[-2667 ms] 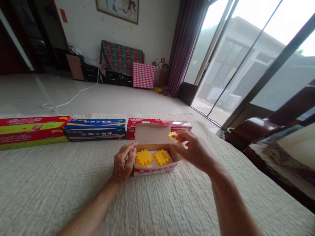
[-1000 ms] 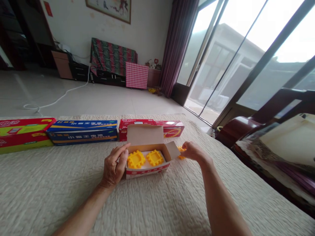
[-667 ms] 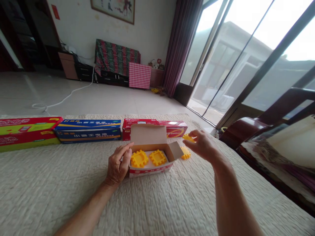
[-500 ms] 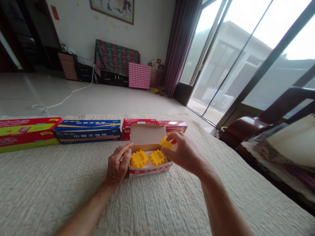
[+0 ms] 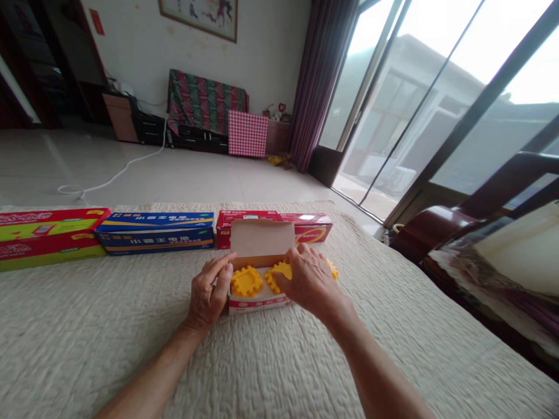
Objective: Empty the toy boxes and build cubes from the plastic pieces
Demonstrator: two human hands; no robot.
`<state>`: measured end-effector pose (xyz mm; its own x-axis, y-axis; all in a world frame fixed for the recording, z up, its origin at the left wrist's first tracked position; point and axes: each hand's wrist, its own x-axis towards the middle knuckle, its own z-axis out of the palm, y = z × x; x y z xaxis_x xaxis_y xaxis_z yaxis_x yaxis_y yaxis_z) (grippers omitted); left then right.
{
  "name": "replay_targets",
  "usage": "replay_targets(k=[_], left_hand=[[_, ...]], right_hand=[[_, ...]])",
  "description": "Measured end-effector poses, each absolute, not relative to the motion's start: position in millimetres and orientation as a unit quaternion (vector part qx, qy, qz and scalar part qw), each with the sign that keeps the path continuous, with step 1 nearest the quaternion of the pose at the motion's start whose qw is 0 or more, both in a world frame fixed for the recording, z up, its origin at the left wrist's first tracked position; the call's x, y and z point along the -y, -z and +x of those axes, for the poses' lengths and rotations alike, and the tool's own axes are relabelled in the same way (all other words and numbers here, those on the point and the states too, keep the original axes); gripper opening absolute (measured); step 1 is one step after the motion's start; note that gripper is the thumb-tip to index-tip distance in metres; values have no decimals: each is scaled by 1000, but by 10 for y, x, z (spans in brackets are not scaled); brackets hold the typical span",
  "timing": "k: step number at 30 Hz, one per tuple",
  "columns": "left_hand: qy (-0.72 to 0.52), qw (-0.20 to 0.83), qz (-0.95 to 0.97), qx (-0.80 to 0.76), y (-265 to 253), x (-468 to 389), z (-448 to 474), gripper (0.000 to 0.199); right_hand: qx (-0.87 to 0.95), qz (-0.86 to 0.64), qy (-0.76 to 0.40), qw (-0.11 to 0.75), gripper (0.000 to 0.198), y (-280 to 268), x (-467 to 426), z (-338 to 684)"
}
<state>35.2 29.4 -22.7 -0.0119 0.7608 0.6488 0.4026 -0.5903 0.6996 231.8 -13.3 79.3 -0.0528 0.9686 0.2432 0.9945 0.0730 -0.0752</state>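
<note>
An open cardboard box (image 5: 262,306) with a red-and-white front stands on the quilted cover, its flap (image 5: 262,238) raised behind. Inside at left lies a yellow notched plastic piece (image 5: 247,281). My left hand (image 5: 209,288) grips the box's left side, fingers closed along the edge. Over the right half of the box, my right hand (image 5: 308,276) has its thumb and fingers around another yellow notched piece (image 5: 282,269), low against yellow plastic inside; the hand partly hides it. Beyond that hand, on the right, the edge of one more yellow piece (image 5: 334,269) shows.
Behind the box stand red boxes (image 5: 314,227). A blue box (image 5: 155,234) and a red-and-green box (image 5: 52,238) are lined up to the left. The quilted cover (image 5: 152,314) spreads beneath everything. A dark wooden armchair (image 5: 441,227) stands at the right.
My right hand has come down and slightly left with the yellow piece, from above the box's back right to inside its right half. My left hand has stayed on the box.
</note>
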Motion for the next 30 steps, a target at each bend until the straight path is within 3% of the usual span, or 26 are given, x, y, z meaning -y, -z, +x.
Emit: replay_targets(k=[8, 13, 20, 30], left_hand=[[-568, 160, 685, -428, 245, -304, 348, 36], [-573, 157, 685, -422, 262, -309, 343, 36], [-567, 163, 684, -429, 282, -323, 335, 36], [-568, 168, 685, -425, 280, -315, 329, 35]], right_hand=[[679, -710, 42, 180, 17, -1053, 58, 2855], [572, -812, -1, 116, 26, -967, -73, 3495], [591, -800, -86, 57, 39, -586, -217, 3581], [589, -805, -68, 29, 35, -453, -253, 3489]])
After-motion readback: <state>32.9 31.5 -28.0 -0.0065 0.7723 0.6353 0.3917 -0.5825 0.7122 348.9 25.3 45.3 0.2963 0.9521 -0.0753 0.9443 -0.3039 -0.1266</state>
